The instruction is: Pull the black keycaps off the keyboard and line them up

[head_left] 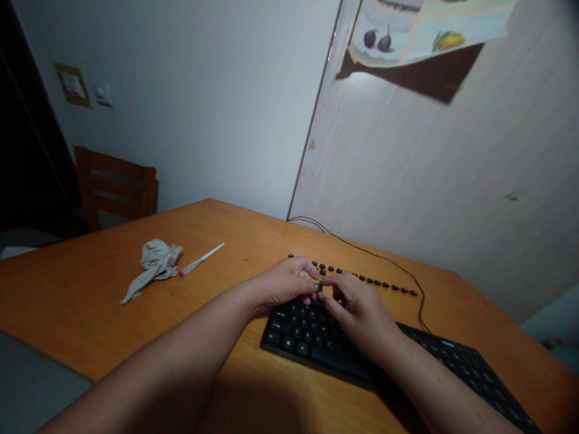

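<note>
Working close, roomier leftward

Clamps a small dark keycap in the grip of the left hand, above the far edge of the keyboard, near its left end; has the right hand at the same keycap, cannot tell whether clamped; leaves little space before a row of loose keycaps, more leftward toward a crumpled grey cloth and a slim white stick; shows a smooth orange-brown wooden table, square black plastic keys, a thin curving cord
</note>
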Demonstrator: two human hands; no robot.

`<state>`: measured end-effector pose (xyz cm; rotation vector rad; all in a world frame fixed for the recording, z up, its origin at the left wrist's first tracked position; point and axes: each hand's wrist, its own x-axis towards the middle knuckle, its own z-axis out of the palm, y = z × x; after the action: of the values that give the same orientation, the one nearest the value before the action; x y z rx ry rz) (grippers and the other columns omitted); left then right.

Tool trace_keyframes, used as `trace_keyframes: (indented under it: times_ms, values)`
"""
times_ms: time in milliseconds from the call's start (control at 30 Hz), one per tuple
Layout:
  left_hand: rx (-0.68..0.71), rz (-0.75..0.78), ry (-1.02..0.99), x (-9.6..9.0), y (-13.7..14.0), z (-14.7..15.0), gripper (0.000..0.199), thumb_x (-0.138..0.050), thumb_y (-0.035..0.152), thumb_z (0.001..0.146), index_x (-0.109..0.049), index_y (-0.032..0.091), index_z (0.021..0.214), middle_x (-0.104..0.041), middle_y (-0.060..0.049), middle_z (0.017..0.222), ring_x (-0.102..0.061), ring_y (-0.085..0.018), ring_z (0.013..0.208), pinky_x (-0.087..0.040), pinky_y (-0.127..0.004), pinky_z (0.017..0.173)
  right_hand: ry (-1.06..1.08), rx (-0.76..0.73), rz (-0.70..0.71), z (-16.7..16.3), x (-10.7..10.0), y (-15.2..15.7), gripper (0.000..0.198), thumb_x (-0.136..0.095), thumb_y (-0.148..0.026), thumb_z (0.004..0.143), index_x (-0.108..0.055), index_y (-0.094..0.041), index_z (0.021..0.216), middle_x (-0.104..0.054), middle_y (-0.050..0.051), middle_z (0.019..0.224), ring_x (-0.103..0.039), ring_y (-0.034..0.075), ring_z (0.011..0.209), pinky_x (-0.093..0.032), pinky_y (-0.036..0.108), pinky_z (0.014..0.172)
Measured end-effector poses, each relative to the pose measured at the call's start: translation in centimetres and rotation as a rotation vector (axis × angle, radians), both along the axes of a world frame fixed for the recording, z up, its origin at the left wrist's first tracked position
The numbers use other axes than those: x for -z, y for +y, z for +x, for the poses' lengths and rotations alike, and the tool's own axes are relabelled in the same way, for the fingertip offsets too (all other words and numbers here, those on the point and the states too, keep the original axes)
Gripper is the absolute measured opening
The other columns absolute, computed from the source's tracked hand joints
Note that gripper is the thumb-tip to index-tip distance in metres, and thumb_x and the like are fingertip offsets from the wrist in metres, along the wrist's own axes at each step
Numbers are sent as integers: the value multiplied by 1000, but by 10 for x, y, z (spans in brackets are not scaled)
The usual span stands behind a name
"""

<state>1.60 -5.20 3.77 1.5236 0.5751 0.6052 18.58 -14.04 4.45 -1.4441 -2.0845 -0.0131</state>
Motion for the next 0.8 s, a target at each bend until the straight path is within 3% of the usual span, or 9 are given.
trace_keyframes:
  times_ms: [167, 300, 400, 533, 800]
  values:
    - [-1, -14, 18, 2, -1, 0, 34, -60, 16, 71, -50, 17, 103, -63, 0, 71, -59, -11, 60, -42, -21, 55, -44, 72, -79, 5, -6, 1, 14, -57, -24, 83, -65, -21, 94, -64, 2, 80, -58, 17, 73, -40, 28, 65]
    - [-121, 7, -30, 5, 6, -3, 38, -58, 18, 73, -51, 18, 110, -65, -2, 78, -56, -10, 58, -38, -20, 52, 47, 246, -188, 30, -13, 23, 19, -59, -30, 81, -69, -20, 94, -62, 0, 64, -54, 15, 57, -35, 26, 54]
    - [-215, 32, -28, 5, 11, -6, 35, -56, 17, 73, -53, 18, 107, -65, -3, 80, -54, -10, 56, -35, -20, 48, 135, 313, -247, 53, -12, 45, 14, -63, -31, 76, -70, -20, 83, -63, 0, 64, -53, 14, 56, -34, 25, 51]
    - [-272, 53, 0, 2, 14, -7, 31, -55, 15, 71, -53, 18, 102, -63, -1, 76, -53, -10, 54, -34, -21, 47, 178, 356, -332, 71, -1, 66, 8, -67, -26, 71, -70, -20, 76, -65, 0, 63, -53, 14, 56, -34, 24, 50]
    - [-292, 29, 0, 1, 16, -8, 27, -53, 14, 70, -53, 18, 97, -62, -1, 75, -49, -8, 48, -31, -20, 44, 181, 391, -347, 81, 35, 94, 10, -68, -23, 69, -73, -19, 77, -69, 1, 68, -57, 14, 61, -41, 23, 57]
